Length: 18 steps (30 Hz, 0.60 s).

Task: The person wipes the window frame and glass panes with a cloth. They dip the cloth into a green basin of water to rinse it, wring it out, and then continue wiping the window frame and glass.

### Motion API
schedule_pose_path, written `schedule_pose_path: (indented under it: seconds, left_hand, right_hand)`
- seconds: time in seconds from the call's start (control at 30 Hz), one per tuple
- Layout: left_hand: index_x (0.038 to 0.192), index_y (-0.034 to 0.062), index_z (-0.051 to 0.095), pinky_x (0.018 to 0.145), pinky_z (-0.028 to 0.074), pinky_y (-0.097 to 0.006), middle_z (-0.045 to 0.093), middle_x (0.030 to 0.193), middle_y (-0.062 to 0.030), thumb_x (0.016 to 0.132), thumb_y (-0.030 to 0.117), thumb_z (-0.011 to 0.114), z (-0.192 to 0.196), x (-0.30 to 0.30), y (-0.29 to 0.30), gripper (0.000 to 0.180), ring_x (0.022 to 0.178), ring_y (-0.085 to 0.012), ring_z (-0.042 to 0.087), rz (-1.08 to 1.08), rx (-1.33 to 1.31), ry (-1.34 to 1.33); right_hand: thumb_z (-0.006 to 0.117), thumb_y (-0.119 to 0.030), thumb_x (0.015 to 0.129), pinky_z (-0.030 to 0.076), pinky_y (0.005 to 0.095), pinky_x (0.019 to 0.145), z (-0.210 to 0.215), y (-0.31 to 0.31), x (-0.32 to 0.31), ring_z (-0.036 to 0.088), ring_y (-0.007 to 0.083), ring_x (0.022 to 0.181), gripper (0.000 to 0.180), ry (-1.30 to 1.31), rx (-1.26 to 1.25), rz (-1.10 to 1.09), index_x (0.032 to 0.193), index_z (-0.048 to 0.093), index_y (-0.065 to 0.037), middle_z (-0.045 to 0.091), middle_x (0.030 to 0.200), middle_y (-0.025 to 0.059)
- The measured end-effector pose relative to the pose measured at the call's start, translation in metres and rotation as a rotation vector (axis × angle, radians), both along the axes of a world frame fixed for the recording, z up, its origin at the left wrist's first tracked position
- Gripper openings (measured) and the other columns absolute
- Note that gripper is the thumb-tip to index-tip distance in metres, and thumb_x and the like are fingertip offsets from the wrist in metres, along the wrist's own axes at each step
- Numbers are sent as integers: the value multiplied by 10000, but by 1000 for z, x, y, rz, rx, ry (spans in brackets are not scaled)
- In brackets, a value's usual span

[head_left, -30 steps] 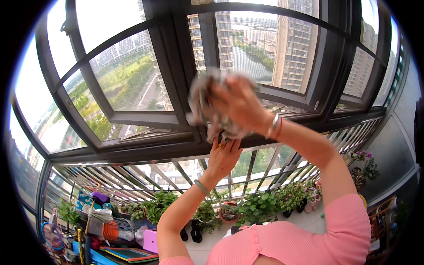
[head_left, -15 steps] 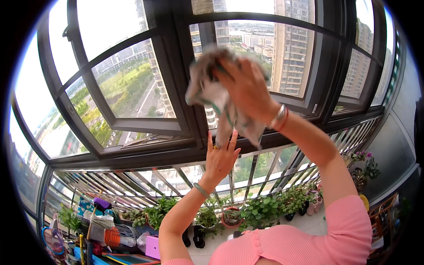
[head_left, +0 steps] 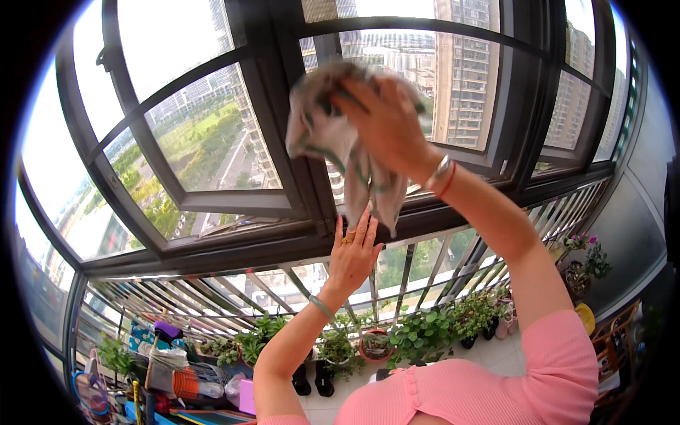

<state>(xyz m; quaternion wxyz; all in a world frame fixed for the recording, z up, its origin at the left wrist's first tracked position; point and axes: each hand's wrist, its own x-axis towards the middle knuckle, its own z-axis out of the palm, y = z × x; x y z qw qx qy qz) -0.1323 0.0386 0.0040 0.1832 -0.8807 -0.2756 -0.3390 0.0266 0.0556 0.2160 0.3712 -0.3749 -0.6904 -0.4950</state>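
A pale cloth with green stripes (head_left: pixel 327 136) hangs from my right hand (head_left: pixel 389 131), whose fingers press it up against the window (head_left: pixel 464 88). The cloth is slightly blurred, and its lower corners dangle down toward the sill. Below it, my left hand (head_left: pixel 352 256) rests with outstretched fingers on the dark window frame (head_left: pixel 276 244). Its fingertips come close to the hanging cloth corners; whether they touch, I cannot tell. A ring shows on that hand and a bangle on its wrist.
Metal railing bars (head_left: pixel 432 273) run below the sill. Potted plants (head_left: pixel 421 333) line the floor along them, with black shoes (head_left: pixel 323 379) nearby. Household clutter (head_left: pixel 177 375) crowds the lower left. A wooden rack (head_left: pixel 616 354) stands at the lower right. An opened window sash (head_left: pixel 234 202) tilts outward at left.
My right hand has shifted slightly left with the cloth, which now hangs more spread out. My left hand stays on the frame, nearly in the same place.
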Motion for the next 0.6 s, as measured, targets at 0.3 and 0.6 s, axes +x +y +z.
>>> schedule_pose_path:
  seconds: [0.3, 0.6]
  left_hand:
    - [1438, 26, 470, 1169, 301, -492, 585, 1344, -133, 903, 258, 677, -5, -10, -5, 619, 1309, -292, 501, -16, -52, 31]
    - [1365, 15, 538, 1176, 291, -526, 480, 1402, -162, 895, 199, 653, -15, -11, -8, 517, 1381, -315, 397, -8, 39, 2]
  right_hand:
    - [657, -102, 776, 478, 433, 983, -60, -29, 7, 476, 298, 1170, 341, -101, -138, 124, 1109, 715, -143, 581, 1266, 22]
    - [636, -111, 793, 474, 402, 955, -26, 10, -10, 460, 293, 1156, 367, -26, 33, 90, 1150, 697, -166, 566, 1236, -10]
